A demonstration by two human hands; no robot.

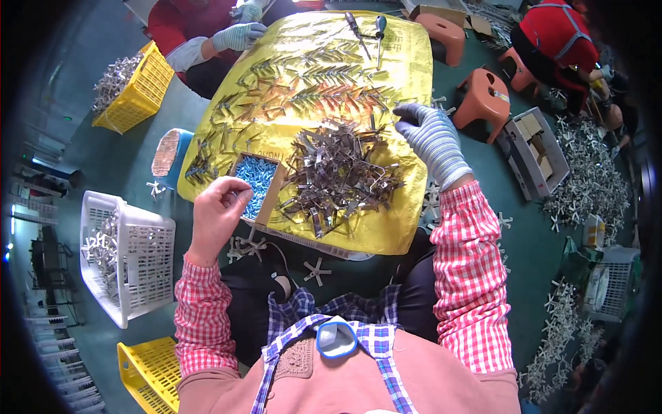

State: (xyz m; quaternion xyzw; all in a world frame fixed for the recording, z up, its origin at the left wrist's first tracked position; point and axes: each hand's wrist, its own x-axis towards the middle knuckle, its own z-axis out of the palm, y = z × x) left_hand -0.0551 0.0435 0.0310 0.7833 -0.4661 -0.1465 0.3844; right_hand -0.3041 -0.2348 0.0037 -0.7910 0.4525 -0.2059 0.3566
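Note:
My bare left hand (219,212) hovers at the near left corner of a cardboard box (274,190) full of small blue screw-like pieces (256,181). Its thumb and fingertips are pinched together; anything between them is too small to make out. To the right, my right hand (433,138) wears a grey-striped knit glove, fingers stretched leftward and thumb apart, with nothing visible in it. It is over the right side of the yellow sheet (407,207), beside a heap of thin metal strips (338,176). Beyond the heap, more metal pieces (338,96) lie in rows.
Two screwdrivers (379,34) lie at the sheet's far edge. Across the table sits a person with gloved hands (238,36). A white basket (148,259) and a yellow crate (145,86) stand left. Orange stools (483,100) and piles of white cross-shaped parts (586,172) are right.

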